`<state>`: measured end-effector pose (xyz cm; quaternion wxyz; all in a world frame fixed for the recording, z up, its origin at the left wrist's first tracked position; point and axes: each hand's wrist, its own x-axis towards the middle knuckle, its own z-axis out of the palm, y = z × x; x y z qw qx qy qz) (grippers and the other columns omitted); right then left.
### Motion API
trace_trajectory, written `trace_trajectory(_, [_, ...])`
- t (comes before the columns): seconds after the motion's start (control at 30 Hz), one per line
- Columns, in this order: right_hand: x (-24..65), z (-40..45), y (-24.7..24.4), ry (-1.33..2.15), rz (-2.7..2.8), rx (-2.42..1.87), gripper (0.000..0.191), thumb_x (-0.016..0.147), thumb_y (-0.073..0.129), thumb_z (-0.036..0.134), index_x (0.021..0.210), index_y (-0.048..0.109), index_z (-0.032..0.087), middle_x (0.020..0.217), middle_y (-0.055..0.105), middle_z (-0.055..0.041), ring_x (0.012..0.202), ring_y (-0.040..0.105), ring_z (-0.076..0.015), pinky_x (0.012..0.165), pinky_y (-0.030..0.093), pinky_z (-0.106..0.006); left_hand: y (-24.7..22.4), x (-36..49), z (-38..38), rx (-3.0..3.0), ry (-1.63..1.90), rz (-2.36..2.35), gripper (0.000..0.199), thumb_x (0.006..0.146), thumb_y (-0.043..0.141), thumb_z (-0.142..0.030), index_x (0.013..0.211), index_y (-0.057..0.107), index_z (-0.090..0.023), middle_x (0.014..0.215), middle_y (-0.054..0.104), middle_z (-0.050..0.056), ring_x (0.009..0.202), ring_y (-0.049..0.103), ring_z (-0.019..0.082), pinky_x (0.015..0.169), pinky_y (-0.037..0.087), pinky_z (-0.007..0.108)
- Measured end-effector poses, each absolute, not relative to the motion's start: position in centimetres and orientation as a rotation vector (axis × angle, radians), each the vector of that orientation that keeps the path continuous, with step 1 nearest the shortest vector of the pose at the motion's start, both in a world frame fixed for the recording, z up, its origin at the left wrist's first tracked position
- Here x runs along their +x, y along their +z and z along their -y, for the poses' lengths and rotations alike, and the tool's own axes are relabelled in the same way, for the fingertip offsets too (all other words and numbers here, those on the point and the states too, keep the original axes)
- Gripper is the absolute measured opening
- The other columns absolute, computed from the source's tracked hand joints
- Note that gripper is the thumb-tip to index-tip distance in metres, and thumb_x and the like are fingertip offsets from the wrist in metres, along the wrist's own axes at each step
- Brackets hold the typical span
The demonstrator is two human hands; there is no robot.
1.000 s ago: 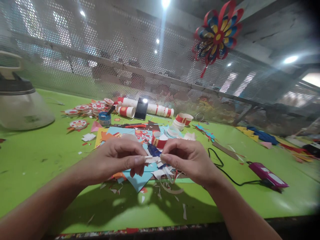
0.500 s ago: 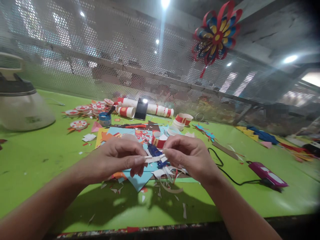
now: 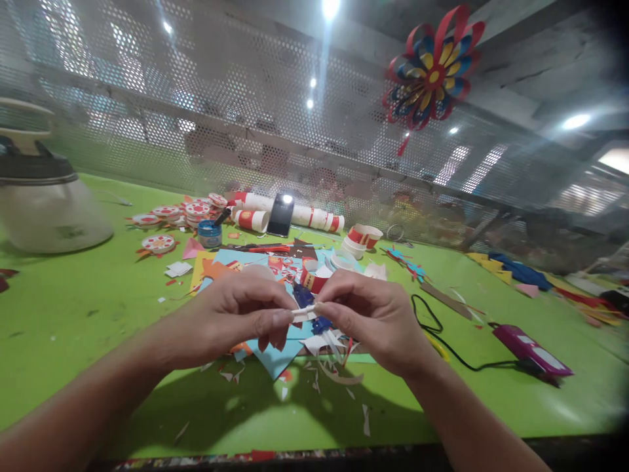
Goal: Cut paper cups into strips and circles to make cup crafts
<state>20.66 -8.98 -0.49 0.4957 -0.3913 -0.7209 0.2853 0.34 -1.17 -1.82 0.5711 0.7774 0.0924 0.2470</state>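
A small white paper strip [image 3: 303, 314] is stretched between my two hands above the middle of the green table [image 3: 98, 314]. My left hand [image 3: 236, 321] pinches its left end between thumb and forefinger. At its right end, the thumb and forefinger of my right hand [image 3: 371, 318] are pressed together on it. Below and behind the strip lie light blue paper [image 3: 272, 357], a dark blue piece [image 3: 303, 295] and white scraps [image 3: 319, 344]. A red and white paper ring [image 3: 313, 282] stands just behind my fingers.
A blue jar [image 3: 209, 234], a phone [image 3: 281, 215] and paper tubes [image 3: 319, 218] stand at the back. Round paper pieces [image 3: 158, 244] lie left. A purple device [image 3: 531, 351] with a black cable is at right, a large white container [image 3: 49, 213] far left.
My right hand's fingertips have moved slightly left, nearer my left hand. The small white folded end beside them no longer shows. The view has shifted slightly.
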Motion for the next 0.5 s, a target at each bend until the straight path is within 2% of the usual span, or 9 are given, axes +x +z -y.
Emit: trace_trajectory(0.5, [20.4, 9.24, -0.48, 0.481, 1.79, -0.97, 0.005, 0.083, 0.066, 0.017, 0.08, 0.07, 0.018, 0.068, 0.062, -0.001, 0.062, 0.053, -0.0133, 0.054, 0.04, -0.029, -1.98, 0.27, 1.27, 1.757, 0.571, -0.248, 0.021, 0.088, 0.057, -0.031, 0.084, 0.068, -0.014, 0.065, 0.064, 0.002, 0.058, 0.055, 0.01, 0.054, 0.046, 0.018])
